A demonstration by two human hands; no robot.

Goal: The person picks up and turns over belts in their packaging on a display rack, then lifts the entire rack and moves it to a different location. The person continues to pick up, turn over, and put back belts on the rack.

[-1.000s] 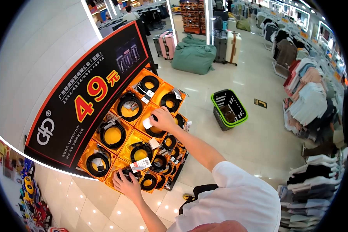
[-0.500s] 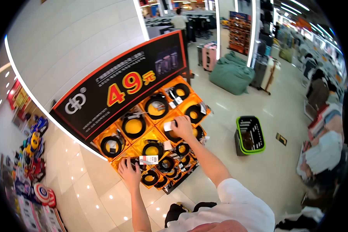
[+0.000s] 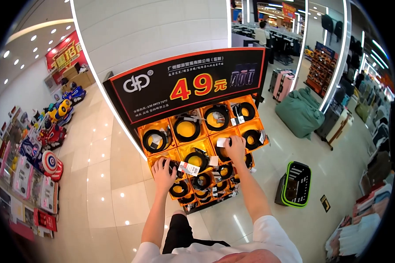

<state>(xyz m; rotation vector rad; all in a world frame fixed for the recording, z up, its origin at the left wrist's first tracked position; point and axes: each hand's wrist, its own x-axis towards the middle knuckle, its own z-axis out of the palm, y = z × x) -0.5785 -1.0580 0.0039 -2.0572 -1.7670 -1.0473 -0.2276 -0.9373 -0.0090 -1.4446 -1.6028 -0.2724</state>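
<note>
A tiered display stand holds coiled black belts in orange compartments (image 3: 205, 143), several with white tags. My left hand (image 3: 163, 176) is at the left compartment of the middle row, its fingers curled over a coiled black belt (image 3: 173, 167) that they partly hide. A white and red tag (image 3: 189, 168) lies beside that belt. My right hand (image 3: 235, 149) reaches into a compartment further right in that row, fingers closed on another coiled belt (image 3: 220, 152) next to a white tag (image 3: 224, 142). Between my hands lies a third coiled belt (image 3: 196, 159).
A black sign (image 3: 186, 85) reading 49元 rises behind the compartments. On the floor to the right stands a black and green shopping basket (image 3: 308, 186). Beyond are a green sack (image 3: 299, 114) and suitcases (image 3: 284, 85). Toys (image 3: 52, 165) line the left; a person (image 3: 262, 34) is far back.
The camera view has turned, so the stand appears further right and its sign more level. Both hands stay at the same compartments, with little visible change in their grip.
</note>
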